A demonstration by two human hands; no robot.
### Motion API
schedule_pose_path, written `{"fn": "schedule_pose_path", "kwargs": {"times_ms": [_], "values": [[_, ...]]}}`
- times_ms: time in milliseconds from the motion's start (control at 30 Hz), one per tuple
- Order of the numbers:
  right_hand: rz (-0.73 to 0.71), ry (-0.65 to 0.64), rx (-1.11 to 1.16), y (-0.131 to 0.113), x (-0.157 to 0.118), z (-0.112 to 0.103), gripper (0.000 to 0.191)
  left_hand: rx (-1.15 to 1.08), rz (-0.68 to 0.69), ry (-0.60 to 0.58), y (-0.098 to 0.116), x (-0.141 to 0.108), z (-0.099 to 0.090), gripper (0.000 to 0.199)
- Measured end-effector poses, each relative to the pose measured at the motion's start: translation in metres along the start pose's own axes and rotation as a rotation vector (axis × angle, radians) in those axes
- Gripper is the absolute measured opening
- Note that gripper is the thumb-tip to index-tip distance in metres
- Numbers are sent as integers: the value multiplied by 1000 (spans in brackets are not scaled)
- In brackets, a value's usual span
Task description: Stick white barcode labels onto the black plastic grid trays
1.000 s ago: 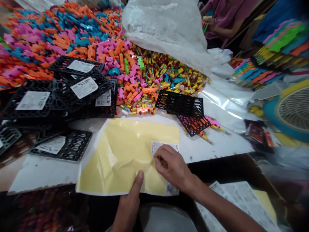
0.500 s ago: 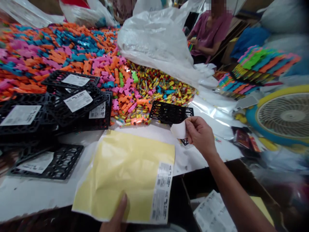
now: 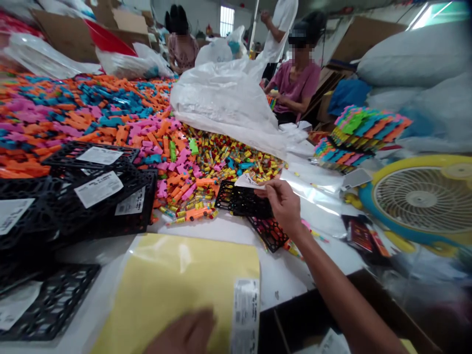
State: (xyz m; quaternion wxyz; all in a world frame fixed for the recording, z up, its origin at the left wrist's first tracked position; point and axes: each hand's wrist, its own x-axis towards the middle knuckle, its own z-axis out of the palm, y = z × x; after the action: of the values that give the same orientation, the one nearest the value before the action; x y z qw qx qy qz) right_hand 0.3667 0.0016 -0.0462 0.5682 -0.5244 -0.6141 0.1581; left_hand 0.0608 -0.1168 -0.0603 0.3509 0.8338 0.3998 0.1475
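Note:
My right hand [image 3: 285,204] pinches a white printed sticker label [image 3: 248,182] by its edge, just above a black perforated plastic tray [image 3: 239,200]. Part of another black tray [image 3: 271,235] shows under that wrist. Low in the view, my left hand [image 3: 190,330] is smeared by motion over a yellow label backing sheet [image 3: 177,280]; whether it grips the sheet is unclear. A strip of printed labels [image 3: 246,309] remains along the sheet's right side.
Black trays with stickers [image 3: 99,191] are heaped at left. Orange, pink and blue toy cars [image 3: 81,118] and small yellow-capped tubes [image 3: 236,157] cover the far table. A yellow-and-blue fan [image 3: 420,199] and filled trays [image 3: 368,128] stand right. Several people sit or stand beyond.
The view has tilted up, showing more of the room. My right hand has brought the label over the black tray. My left hand has shifted on the yellow sheet and is now blurred.

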Motion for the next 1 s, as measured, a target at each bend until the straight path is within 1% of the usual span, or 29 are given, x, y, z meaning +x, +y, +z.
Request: {"fn": "schedule_pose_path", "kwargs": {"times_ms": [67,100,167,200,233,267,300,333,367,433,500,567,600,633,667,733,800,833,900,933,1000], "values": [[80,87,143,-6,-4,-4,21,282,54,52,11,65,-16,61],[103,116,181,-9,-6,-7,21,404,70,44,14,102,-23,75],[135,150,201,-16,-10,-16,22,571,87,-25,15,171,-35,109],[148,160,195,-20,-12,-22,23,634,98,-60,13,200,-39,121],[163,168,186,-23,-14,-28,23,679,111,-115,9,224,-42,128],[181,175,181,-25,-16,-35,24,704,121,-160,3,242,-43,131],[199,188,185,-27,-18,-40,24,711,136,-193,-2,254,-44,131],[217,207,198,-29,-19,-45,24,699,146,-209,-8,261,-46,128],[234,229,213,-30,-20,-49,24,669,149,-201,-12,264,-48,125],[256,275,241,-31,-22,-53,24,556,131,-132,-16,260,-57,118],[238,284,248,-34,-24,-51,20,357,83,-46,-13,247,-71,107],[164,242,216,-40,-27,-46,13,43,33,-3,-7,228,-84,90],[100,207,174,-44,-29,-42,9,-158,-14,-3,-4,216,-90,81],[18,160,119,-49,-31,-38,7,-378,-80,-28,-2,202,-93,75],[-75,100,59,-55,-33,-33,7,-603,-158,-80,-1,188,-95,72],[-276,-64,-38,-66,-36,-25,14,-1005,-318,-253,-2,158,-93,72],[-453,-277,-70,-75,-40,-17,19,-1271,-412,-459,-6,128,-87,75],[-515,-377,-76,-78,-42,-13,20,-1355,-431,-544,-8,114,-83,76],[-612,-532,-92,-84,-48,-6,20,-1454,-465,-660,-10,89,-75,81],[-652,-584,-103,-87,-51,-3,21,-1484,-480,-697,-10,79,-71,82],[-724,-650,-118,-93,-57,4,21,-1528,-510,-736,-11,61,-66,82]]}}
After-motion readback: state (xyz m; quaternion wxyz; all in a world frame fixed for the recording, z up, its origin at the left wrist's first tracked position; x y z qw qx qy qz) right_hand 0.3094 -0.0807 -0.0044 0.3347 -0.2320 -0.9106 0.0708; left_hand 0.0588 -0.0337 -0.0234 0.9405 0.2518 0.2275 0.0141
